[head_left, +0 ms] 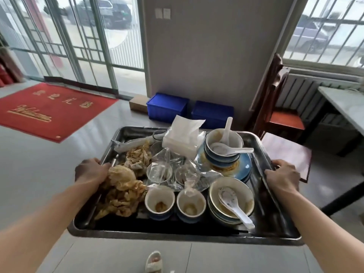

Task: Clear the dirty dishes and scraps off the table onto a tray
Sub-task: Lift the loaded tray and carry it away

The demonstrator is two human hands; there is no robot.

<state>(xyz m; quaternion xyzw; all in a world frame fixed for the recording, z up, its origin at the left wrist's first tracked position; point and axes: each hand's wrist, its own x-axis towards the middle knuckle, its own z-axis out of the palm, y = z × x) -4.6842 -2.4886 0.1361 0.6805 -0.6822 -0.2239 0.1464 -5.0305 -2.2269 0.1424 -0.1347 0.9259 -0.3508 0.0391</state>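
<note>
I carry a loaded steel tray point(275, 223) in the air above the floor. My left hand point(89, 172) grips its left rim and my right hand point(281, 175) grips its right rim. On it lie crumpled soiled napkins point(122, 194), two small cups point(160, 200) with food residue, stacked bowls with a white spoon point(235, 205) at the front right, more stacked blue bowls point(223, 146) on a blue plate at the back right, several clear glasses point(159, 172), plastic wrap and a tissue pack point(184, 138).
Two blue crates point(167, 107) and a cardboard box stand against the wall ahead. A red welcome mat point(49, 111) lies at the left by glass doors. A wooden chair point(279, 107), a dark table corner with a menu point(289, 152) and a light table point(344, 107) are at the right.
</note>
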